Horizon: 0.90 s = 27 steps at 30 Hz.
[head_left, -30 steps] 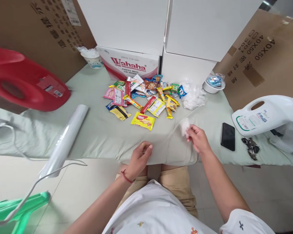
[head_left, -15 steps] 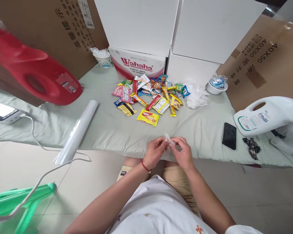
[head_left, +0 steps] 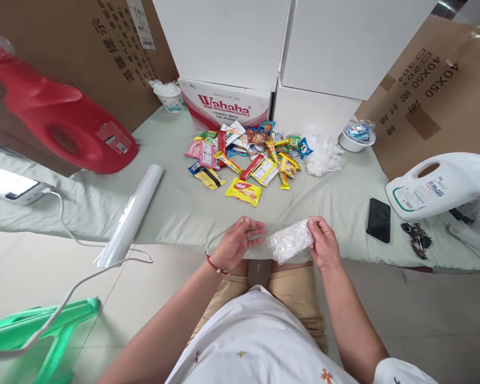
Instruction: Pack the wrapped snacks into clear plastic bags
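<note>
My right hand (head_left: 324, 242) pinches the right end of a crinkled clear plastic bag (head_left: 290, 241) over the table's front edge. Just left of the bag, my left hand (head_left: 242, 240) is open, its fingers apart and holding nothing. A yellow Nabati wafer packet (head_left: 244, 192) lies in front of both hands. Behind it is a heap of small wrapped snacks (head_left: 258, 152), with a blue and yellow packet (head_left: 208, 176) at its left front. Crumpled clear plastic bags (head_left: 323, 154) lie at the heap's right.
A clear plastic roll (head_left: 132, 216) lies left, with a white cable (head_left: 64, 216) near it. Behind stands a Wahaha carton (head_left: 228, 106). A red jug (head_left: 72, 117) is at left. At right are a black phone (head_left: 378, 220), keys (head_left: 416, 240) and a white bottle (head_left: 432, 186).
My hands have moved apart. The small plastic bit pinched between them is now spread out as a wider bag, held by my right hand; my left hand has let go.
</note>
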Each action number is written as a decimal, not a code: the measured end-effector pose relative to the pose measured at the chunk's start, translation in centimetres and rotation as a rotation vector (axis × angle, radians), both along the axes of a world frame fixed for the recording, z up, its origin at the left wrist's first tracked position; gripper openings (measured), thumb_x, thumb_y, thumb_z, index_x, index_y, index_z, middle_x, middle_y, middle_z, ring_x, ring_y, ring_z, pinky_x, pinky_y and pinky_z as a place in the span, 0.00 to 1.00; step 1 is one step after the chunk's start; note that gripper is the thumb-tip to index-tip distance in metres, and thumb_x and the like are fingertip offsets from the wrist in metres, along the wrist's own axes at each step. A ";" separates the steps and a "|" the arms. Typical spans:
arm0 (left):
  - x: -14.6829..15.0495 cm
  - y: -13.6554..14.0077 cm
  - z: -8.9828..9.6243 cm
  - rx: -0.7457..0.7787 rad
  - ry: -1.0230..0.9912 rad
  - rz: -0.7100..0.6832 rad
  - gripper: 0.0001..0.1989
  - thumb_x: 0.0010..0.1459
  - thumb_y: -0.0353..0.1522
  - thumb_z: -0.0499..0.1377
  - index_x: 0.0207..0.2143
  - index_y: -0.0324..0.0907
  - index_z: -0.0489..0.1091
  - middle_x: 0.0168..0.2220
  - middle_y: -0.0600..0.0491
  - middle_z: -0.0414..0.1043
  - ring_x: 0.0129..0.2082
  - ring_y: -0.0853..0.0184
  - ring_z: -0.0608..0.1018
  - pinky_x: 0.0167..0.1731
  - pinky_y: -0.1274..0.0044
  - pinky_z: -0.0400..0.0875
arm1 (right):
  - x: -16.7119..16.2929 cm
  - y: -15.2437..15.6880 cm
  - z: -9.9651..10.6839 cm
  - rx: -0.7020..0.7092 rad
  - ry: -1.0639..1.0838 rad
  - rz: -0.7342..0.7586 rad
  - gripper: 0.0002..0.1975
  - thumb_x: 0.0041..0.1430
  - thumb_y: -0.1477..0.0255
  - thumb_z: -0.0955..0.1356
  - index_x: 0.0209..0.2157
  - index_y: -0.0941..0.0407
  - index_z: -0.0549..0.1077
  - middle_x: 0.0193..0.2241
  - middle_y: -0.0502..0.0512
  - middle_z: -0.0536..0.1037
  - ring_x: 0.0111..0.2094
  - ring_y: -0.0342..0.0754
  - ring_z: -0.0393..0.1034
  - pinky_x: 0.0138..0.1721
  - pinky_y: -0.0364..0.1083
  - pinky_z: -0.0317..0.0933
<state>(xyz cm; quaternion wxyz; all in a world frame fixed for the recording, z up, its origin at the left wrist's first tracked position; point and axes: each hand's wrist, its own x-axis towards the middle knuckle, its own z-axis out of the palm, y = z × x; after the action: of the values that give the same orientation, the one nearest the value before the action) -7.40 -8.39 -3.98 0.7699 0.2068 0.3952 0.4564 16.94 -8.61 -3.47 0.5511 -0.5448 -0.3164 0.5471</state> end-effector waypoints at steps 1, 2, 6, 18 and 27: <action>0.4 0.0 -0.1 -0.053 -0.027 -0.047 0.17 0.56 0.46 0.68 0.36 0.41 0.73 0.45 0.48 0.78 0.43 0.63 0.80 0.40 0.72 0.75 | -0.1 -0.1 0.0 0.031 -0.002 0.031 0.20 0.51 0.52 0.77 0.31 0.52 0.72 0.21 0.43 0.63 0.20 0.39 0.51 0.17 0.40 0.47; 0.8 -0.1 -0.2 -0.102 -0.036 -0.116 0.18 0.58 0.46 0.67 0.37 0.41 0.74 0.43 0.48 0.78 0.40 0.63 0.80 0.38 0.72 0.76 | -0.1 -0.1 0.0 0.059 -0.007 0.066 0.19 0.53 0.53 0.76 0.32 0.52 0.73 0.22 0.43 0.64 0.20 0.39 0.52 0.19 0.41 0.49; 3.2 -0.8 -0.2 -0.162 -0.047 -0.362 0.23 0.52 0.49 0.70 0.38 0.38 0.77 0.35 0.49 0.77 0.30 0.68 0.76 0.30 0.76 0.71 | -0.3 0.4 -0.1 0.113 -0.124 0.260 0.16 0.56 0.54 0.75 0.32 0.52 0.77 0.24 0.46 0.69 0.25 0.42 0.59 0.26 0.42 0.56; 5.8 -1.8 -0.5 0.453 0.737 -0.012 0.14 0.58 0.42 0.64 0.29 0.41 0.73 0.27 0.55 0.71 0.28 0.69 0.68 0.30 0.77 0.61 | -2.2 -0.6 -0.5 0.134 -0.475 0.289 0.16 0.63 0.54 0.70 0.37 0.53 0.77 0.34 0.52 0.78 0.35 0.47 0.70 0.37 0.44 0.64; 4.7 -1.9 -1.6 0.394 0.687 0.014 0.22 0.64 0.50 0.56 0.28 0.42 0.70 0.24 0.55 0.67 0.26 0.67 0.68 0.30 0.75 0.62 | -3.0 -0.2 -1.3 0.065 -0.286 0.279 0.20 0.58 0.51 0.72 0.32 0.55 0.80 0.25 0.48 0.74 0.27 0.44 0.63 0.31 0.43 0.58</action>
<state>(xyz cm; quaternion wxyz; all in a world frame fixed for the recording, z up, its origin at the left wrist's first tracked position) -2.68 -10.25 -5.57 0.5353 0.4885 0.5361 0.4330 13.95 -8.86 -4.78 0.4368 -0.5498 -0.4813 0.5246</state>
